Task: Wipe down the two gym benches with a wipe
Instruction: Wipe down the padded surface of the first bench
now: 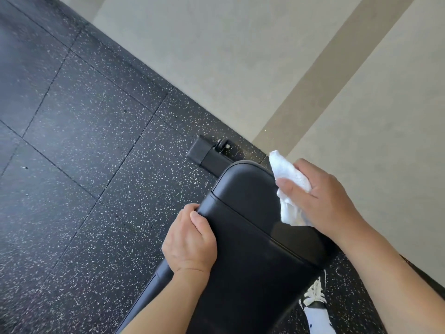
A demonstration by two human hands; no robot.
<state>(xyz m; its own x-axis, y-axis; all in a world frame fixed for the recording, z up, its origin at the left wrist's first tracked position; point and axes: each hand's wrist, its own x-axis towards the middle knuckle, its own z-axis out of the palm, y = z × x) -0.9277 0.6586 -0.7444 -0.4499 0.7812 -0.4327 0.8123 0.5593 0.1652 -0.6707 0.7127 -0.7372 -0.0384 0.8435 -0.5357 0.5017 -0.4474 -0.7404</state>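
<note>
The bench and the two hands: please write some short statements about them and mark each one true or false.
1. The right hand holds a white wipe. True.
2. The left hand lies flat on the floor. False: it grips the side edge of the black bench.
3. The wipe is at the right side of the bench pad, near its far end. True.
4. The floor is bare light wood. False: it is dark with pale speckles, laid in tiles.
5. A second bench stands beside this one. False: only one bench is in view.
6. A black and white shoe shows to the right of the bench. True.
</note>
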